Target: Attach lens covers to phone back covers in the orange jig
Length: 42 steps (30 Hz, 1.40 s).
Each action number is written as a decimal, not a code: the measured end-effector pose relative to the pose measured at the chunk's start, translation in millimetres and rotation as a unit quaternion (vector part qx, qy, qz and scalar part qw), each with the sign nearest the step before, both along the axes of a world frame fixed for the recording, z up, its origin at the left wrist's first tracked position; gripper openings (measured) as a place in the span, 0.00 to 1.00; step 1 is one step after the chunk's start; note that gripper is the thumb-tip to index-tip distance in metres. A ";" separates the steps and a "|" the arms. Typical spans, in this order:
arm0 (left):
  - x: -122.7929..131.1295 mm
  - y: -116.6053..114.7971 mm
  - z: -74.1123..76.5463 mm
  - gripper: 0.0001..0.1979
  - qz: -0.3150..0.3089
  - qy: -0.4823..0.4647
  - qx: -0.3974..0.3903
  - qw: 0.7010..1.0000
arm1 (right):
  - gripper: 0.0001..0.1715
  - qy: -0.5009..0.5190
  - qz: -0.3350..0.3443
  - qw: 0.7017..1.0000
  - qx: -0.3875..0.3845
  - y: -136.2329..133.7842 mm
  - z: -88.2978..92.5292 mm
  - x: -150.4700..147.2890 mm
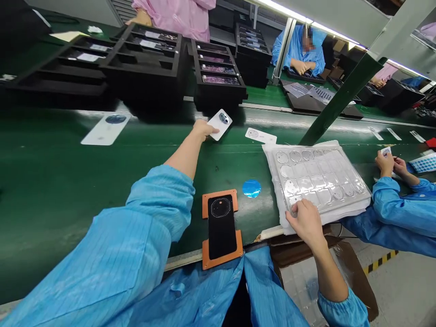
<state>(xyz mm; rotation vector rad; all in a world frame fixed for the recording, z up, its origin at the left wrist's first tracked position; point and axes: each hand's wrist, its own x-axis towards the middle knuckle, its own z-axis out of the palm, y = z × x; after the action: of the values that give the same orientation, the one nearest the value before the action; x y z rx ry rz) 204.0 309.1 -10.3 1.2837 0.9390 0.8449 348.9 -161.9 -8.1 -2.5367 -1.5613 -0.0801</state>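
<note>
My left hand (203, 129) is stretched far forward, its thumb and fingers closed on the lower left edge of a white phone back cover (218, 127) with a dark round camera area. My right hand (306, 222) is at the near left corner of a clear plastic tray (318, 179), fingers bent in a pinch over one pocket. What they grip there, if anything, is too small to make out. Round clear pieces sit in several pockets. Between my arms lies an orange fixture (223, 264) with a black phone-shaped pad (222, 234). Beside it is a blue round film (251, 188).
Another white back cover (106, 129) lies left on the green belt (163, 136), and a white strip (260, 136) right of my left hand. Black trays (146, 75) line the far side. A green post (340, 100) slants behind the clear tray. A co-worker's hands (386, 163) work at right.
</note>
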 end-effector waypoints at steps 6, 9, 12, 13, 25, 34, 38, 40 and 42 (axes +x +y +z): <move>-42.4 -86.0 4.5 0.19 -0.023 -0.121 -0.045 0.991 | 0.13 0.070 0.002 0.993 -0.096 20.5 19.4 10.6; -68.2 -149.0 -1.3 0.24 -0.051 -0.149 -0.078 0.985 | 0.13 0.127 -0.013 0.986 -0.110 23.6 30.5 16.8; -85.9 -190.8 -14.7 0.26 -0.058 -0.144 -0.134 0.979 | 0.13 0.177 -0.024 0.976 -0.122 26.1 43.6 20.2; -89.8 -197.7 -19.5 0.27 -0.056 -0.148 -0.150 0.976 | 0.13 0.191 -0.028 0.973 -0.129 27.0 47.9 20.6; -109.3 -193.4 -27.3 0.25 -0.007 -0.227 -0.155 0.961 | 0.11 0.185 -0.063 0.967 -0.162 33.1 72.2 15.6; -110.1 -193.1 -27.7 0.25 -0.007 -0.212 -0.135 0.968 | 0.12 0.088 -0.035 0.984 -0.153 30.7 83.8 10.7; -109.7 -194.2 -25.6 0.25 -0.008 -0.214 -0.141 0.967 | 0.10 0.021 -0.009 0.986 -0.163 31.5 80.4 5.8; -109.5 -195.1 -24.6 0.26 -0.006 -0.222 -0.148 0.964 | 0.08 0.006 0.004 0.985 -0.170 32.1 78.8 4.8; -109.7 -195.7 -24.1 0.27 -0.004 -0.229 -0.149 0.962 | 0.07 0.012 0.016 0.985 -0.174 30.1 78.1 5.9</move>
<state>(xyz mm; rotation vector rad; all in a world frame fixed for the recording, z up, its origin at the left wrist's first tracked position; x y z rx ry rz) 94.3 113.4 -34.4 0.7837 0.6566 0.9044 354.8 -131.7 70.0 -2.7528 -1.7381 0.2484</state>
